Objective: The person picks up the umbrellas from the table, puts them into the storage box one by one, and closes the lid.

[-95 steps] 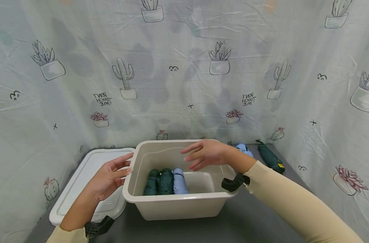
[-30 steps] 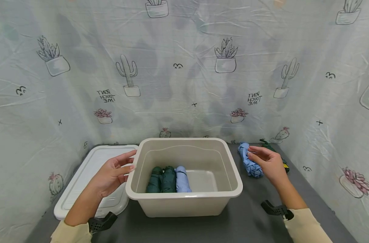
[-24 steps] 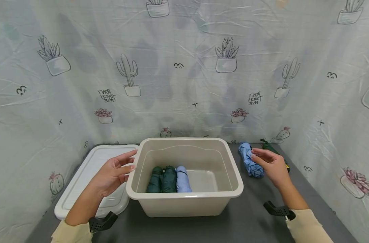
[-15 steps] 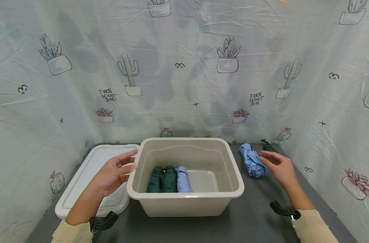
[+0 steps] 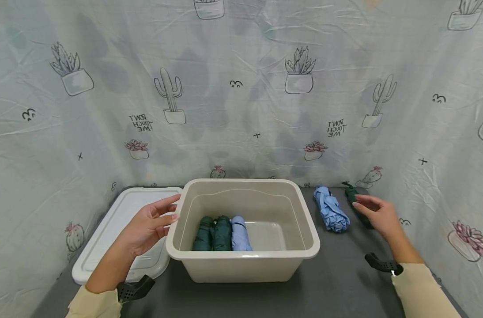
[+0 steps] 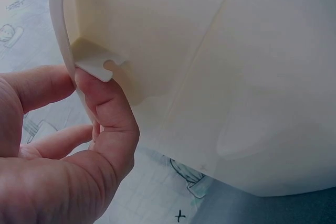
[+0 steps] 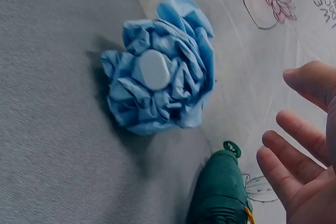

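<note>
Three rolls: a dark green roll (image 5: 203,233), a second green roll (image 5: 222,233) and a light blue roll (image 5: 240,233) lie side by side in the white tub (image 5: 241,268), bare floor to their right.
Left hand: from where I stand, the left hand (image 5: 150,225) has thumb and bent fingers at the tub's side rim, pinching the lip and nothing else.
Right hand: loosely spread, thumb apart from the fingers, the right hand (image 5: 378,214) holds nothing; it is poised at the green umbrella (image 5: 351,195), and I cannot tell whether a fingertip touches it.
Green umbrella: folded, lying aslant on the grey table (image 5: 245,300) at the far right, its cord loop (image 7: 232,148) toward the curtain (image 5: 241,110).
Blue umbrella: crumpled, the blue umbrella (image 5: 332,211) lies between tub and green one, a white cap (image 7: 154,70) at its near end.
White lid: flat on the table left of the tub, the white lid (image 5: 124,210) lies partly behind the left arm.
Good grip: I'd set thumb and fingers on opposite sides of the green umbrella's thick body, leaving the loop alone.
Good care: the loose blue folds could snag, so keep the fingers clear; a light left pinch should suffice, since pulling might drag the tub.
</note>
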The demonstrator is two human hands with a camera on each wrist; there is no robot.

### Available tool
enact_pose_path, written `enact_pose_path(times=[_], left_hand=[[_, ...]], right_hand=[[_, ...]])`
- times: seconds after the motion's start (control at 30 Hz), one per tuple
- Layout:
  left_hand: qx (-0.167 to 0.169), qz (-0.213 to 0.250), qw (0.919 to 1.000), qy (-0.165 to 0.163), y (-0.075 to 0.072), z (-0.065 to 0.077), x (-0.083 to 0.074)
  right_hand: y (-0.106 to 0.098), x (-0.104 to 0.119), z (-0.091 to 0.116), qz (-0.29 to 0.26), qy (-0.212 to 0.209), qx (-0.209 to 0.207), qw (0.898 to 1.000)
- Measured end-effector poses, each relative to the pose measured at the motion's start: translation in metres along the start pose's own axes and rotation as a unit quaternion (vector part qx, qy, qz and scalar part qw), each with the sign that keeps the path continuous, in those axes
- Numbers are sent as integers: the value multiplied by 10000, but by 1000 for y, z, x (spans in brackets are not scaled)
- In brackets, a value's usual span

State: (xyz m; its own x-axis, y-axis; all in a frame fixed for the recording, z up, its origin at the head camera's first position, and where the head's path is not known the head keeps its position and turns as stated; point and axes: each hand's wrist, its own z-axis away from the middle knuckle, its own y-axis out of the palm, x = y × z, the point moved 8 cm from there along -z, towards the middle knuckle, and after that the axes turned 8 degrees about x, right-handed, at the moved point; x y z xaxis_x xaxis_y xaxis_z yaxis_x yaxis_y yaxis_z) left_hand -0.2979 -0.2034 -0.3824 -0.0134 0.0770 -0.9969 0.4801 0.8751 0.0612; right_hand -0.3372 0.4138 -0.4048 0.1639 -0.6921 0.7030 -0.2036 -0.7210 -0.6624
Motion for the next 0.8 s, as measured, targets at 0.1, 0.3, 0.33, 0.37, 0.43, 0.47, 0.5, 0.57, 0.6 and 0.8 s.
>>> enact_pose_path(times=[0.1, 0.3, 0.33, 0.37, 0.43, 0.47, 0.5, 0.57, 0.6, 0.8], left_hand=[[19, 31, 10000, 10, 0, 0, 0], [42, 88, 9999, 26, 1, -1, -1], [48, 88, 9999, 32, 1, -1, -1], [53, 87, 9999, 38, 1, -1, -1], [61, 91, 9999, 49, 1, -2, -1], [54, 82, 9999, 47, 1, -2, -1], [48, 78, 9999, 46, 1, -2, -1], [15, 66, 10000, 31, 1, -1, -1], [2, 56, 10000, 26, 1, -1, -1], [-75, -6, 10000, 0, 1, 0, -1]], right_hand=[[-2, -5, -4, 178, 226, 146, 9995], [-4, -12, -14, 422, 533, 432, 9967], [-5, -13, -15, 424, 571, 492, 9963], [-5, -15, -17, 452, 602, 543, 9957], [-6, -18, -20, 461, 679, 681, 9943], [-6, -20, -21, 421, 684, 755, 9939], [-7, -21, -23, 387, 684, 821, 9935], [-7, -24, -26, 371, 720, 957, 9921], [-7, -25, -27, 357, 748, 1041, 9911], [-4, -34, -36, 577, 900, 1463, 9834]])
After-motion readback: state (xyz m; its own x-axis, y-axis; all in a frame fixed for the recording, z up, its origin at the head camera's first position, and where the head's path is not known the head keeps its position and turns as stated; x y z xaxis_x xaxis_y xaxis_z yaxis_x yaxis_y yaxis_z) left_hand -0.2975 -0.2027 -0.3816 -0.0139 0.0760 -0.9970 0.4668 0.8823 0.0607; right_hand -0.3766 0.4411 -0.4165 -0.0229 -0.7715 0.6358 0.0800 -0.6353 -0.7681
